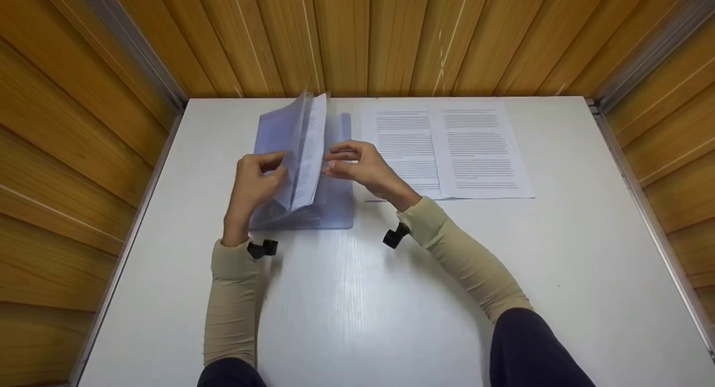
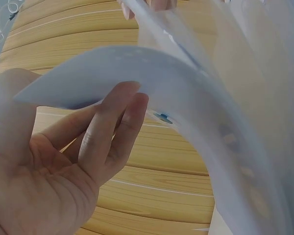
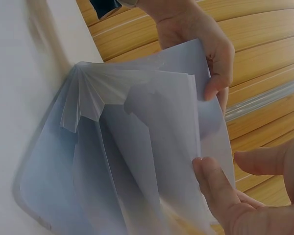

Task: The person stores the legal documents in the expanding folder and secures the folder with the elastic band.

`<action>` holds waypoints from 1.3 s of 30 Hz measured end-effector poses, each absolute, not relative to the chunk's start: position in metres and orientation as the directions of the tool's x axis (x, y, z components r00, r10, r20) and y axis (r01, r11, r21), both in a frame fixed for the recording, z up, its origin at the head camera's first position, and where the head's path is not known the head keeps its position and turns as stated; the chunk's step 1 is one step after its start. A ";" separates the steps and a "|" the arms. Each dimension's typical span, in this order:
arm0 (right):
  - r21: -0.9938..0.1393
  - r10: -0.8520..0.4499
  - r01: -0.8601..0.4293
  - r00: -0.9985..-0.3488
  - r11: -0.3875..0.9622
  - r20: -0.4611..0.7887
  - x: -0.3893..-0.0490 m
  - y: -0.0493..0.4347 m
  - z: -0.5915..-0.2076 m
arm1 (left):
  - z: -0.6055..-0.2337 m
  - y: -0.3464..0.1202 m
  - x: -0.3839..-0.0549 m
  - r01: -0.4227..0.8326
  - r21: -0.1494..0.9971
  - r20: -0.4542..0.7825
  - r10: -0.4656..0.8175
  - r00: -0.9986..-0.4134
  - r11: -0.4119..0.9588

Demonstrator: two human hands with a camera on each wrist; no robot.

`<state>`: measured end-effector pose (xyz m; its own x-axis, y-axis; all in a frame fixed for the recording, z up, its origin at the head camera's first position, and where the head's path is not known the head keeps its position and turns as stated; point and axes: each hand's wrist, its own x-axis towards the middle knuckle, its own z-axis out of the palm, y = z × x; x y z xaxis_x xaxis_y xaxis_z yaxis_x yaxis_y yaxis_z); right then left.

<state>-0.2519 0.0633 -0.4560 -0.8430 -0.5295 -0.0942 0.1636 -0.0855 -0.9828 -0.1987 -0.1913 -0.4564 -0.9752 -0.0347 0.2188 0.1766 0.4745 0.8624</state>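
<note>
A translucent bluish display book (image 1: 339, 211) with clear pockets lies open on the table, its leaves raised and fanned. My left hand (image 1: 254, 180) grips the lifted cover and front leaves at their left edge; in the left wrist view the cover (image 2: 137, 68) bends in a curve over the fingers. White printed sheets (image 1: 313, 147) stand upright among the pockets. My right hand (image 1: 363, 166) is at their right side. In the right wrist view its fingertips (image 3: 206, 166) touch the edge of the sheets (image 3: 176, 112), with the thumb held apart.
Two printed pages (image 1: 408, 147) (image 1: 480, 152) lie side by side on the white table (image 1: 346, 297), just right of the display book. Wood-patterned panels (image 1: 391, 41) stand behind the table and along both sides. Each wrist carries a small black camera (image 1: 396, 236).
</note>
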 end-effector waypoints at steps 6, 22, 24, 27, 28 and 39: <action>-0.993 -0.539 0.112 -0.839 -0.033 -0.077 -0.255 0.081 -0.455 | -0.456 -0.193 -0.200 0.169 0.862 0.212 -0.036 -0.977 0.479; -0.992 -0.386 0.040 -0.919 0.121 -0.084 -0.277 0.151 -0.446 | -0.457 -0.195 -0.197 0.179 0.863 0.223 -0.038 -0.974 0.472; -0.988 -0.362 0.023 -0.929 0.153 -0.077 -0.281 0.164 -0.445 | -0.458 -0.195 -0.197 0.176 0.865 0.220 -0.039 -0.975 0.471; -0.980 -0.319 0.000 -0.945 0.201 -0.065 -0.288 0.183 -0.443 | -0.459 -0.194 -0.198 0.174 0.864 0.218 -0.039 -0.975 0.472; -0.976 -0.304 -0.006 -0.951 0.217 -0.061 -0.290 0.190 -0.443 | -0.459 -0.194 -0.198 0.173 0.865 0.217 -0.041 -0.975 0.470; -0.844 -0.138 -0.030 -0.989 0.535 -0.052 -0.310 0.257 -0.443 | -0.457 -0.191 -0.199 0.166 0.862 0.212 -0.043 -0.976 0.478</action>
<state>-0.3096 0.2571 -0.4426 -0.9890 -0.1383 -0.0521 -0.0304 0.5353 -0.8441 -0.1989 -0.1915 -0.4568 -0.9763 -0.0432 0.2119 0.1660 0.4784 0.8623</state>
